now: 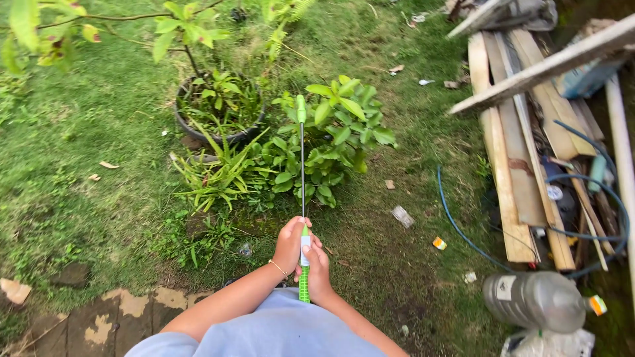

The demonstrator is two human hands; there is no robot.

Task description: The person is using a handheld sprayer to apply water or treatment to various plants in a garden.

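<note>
- Both hands are wrapped round the green grip of a long spray wand [302, 172]: the left hand [289, 244] sits higher, a thin bracelet at its wrist, and the right hand [319, 270] is just below and partly behind it, fingers closed on the handle.
- The wand runs straight out from the hands, thin metal tube first, to a green nozzle [301, 109] that hangs over the leafy shrub [337, 135].
- Just left of the nozzle stands a round black pot [218, 109] with a small plant, and spiky-leaved plants [218, 175] crowd the ground below it.
- To do this well, I'd judge the wand wants a steady two-handed hold, as now, with the nozzle kept near the leaves and swept slowly so that the shrub, the pot and the spiky leaves all get covered.
- I cannot tell whether any spray is coming out.
- Off to the right lie planks [509, 178], a blue hose [456, 225] and a big clear bottle [536, 301] on its side; worth not stepping back onto them.
</note>
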